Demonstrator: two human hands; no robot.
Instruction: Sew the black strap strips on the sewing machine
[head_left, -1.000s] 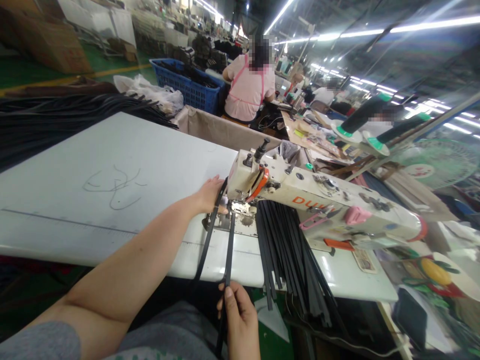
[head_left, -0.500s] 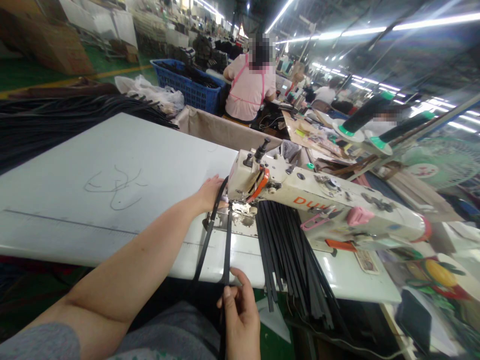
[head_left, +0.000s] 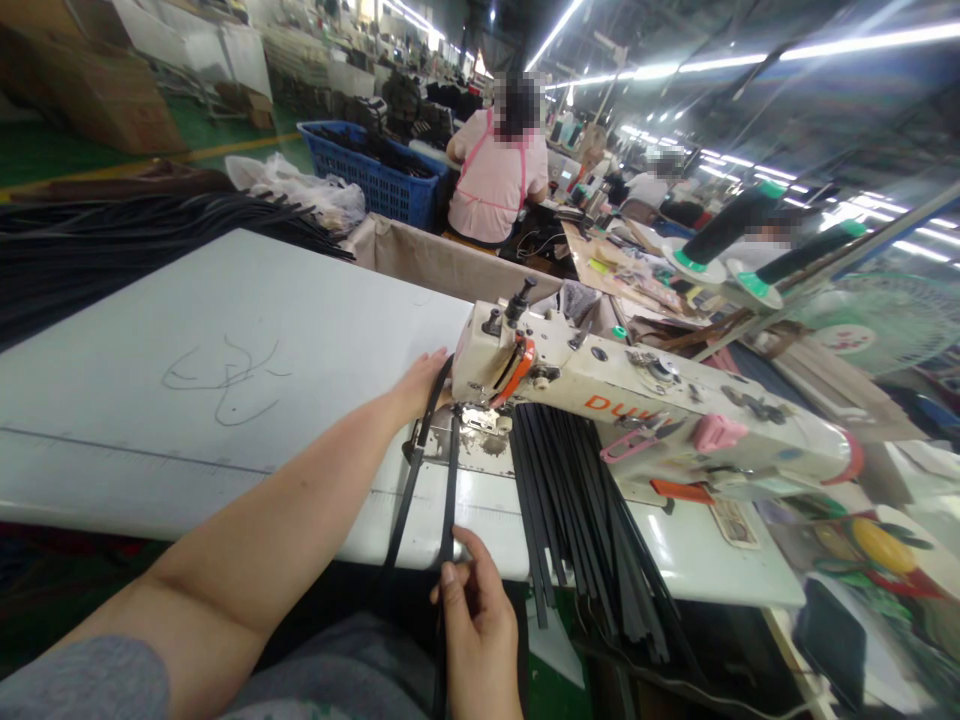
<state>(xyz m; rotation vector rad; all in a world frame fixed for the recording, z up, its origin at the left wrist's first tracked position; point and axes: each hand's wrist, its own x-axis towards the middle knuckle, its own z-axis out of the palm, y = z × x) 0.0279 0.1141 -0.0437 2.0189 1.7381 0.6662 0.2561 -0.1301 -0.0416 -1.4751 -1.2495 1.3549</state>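
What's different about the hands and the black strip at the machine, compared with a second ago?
On the right hand, the index finger has straightened forward beside the black strip. Near the sewing machine, that strip has shifted slightly left. Nothing was visibly let go: the right hand still pinches it. The left hand remains beside the machine head, and the bundle of strips looks unchanged.

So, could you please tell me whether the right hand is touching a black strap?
Touching: the head view shows the right hand gripping a black strap, the thumb pressed over it near the table edge.
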